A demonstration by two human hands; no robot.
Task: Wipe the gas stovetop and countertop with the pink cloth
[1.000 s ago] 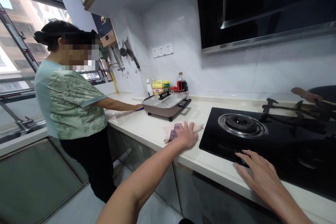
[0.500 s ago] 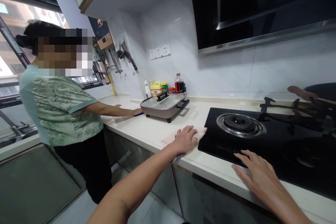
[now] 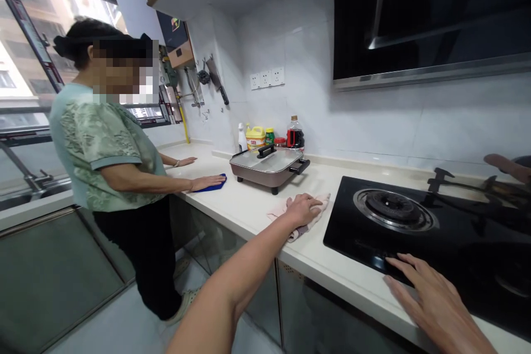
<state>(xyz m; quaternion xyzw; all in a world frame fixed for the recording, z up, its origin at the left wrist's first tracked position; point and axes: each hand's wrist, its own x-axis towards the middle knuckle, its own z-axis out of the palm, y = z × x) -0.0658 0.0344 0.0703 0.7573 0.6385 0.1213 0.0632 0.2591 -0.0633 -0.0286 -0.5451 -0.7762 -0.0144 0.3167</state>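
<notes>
My left hand [image 3: 305, 209] presses down on a pale pink cloth [image 3: 295, 234], its fingers bent over it, on the white counter [image 3: 249, 207] just left of the stove. Parts of the cloth stick out around the hand. My right hand [image 3: 431, 293] holds nothing; its fingers are spread over the front edge of the black glass gas stove [image 3: 344, 232]. The stove's left burner [image 3: 392, 207] lies beyond that hand. Behind my left hand stands a brown electric pan [image 3: 265, 173] with a glass lid and black handles.
At the left, a co-worker [image 3: 103, 138] rests one hand on a blue cloth [image 3: 213, 183] on the counter. Cleaning bottles [image 3: 255, 138] and a dark-liquid bottle [image 3: 295, 135] stand behind the pan. A range hood [image 3: 415, 22] hangs above the stove. A cleaver [image 3: 216, 80] hangs on the wall.
The view has swung left, so most things sit farther right. My left hand and the cloth have shifted slightly farther in on the counter. The co-worker's blue cloth has moved toward the co-worker, away from the pan.
</notes>
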